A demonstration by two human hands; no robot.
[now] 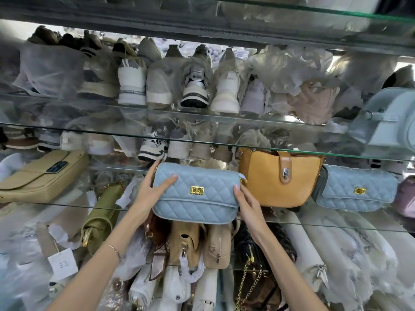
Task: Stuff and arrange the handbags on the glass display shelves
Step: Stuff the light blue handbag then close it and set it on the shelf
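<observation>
Two hands frame the blue quilted handbag (195,194) mid-view. The left hand (149,194) grips its 9 o'clock end, thumb across the front. The right hand (249,205) clasps its 4 o'clock corner, probably to square the bag up with its clasp facing outward. It sits at the glass shelf (336,224) front edge, and a mustard bag (278,178) stands just beside it at 3 o'clock.

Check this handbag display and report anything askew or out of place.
The beige flap bag at far left lies slanted, unlike the upright mustard bag. Lower down, the olive bag leans over at an angle. Nothing looks spilled or damaged.
</observation>
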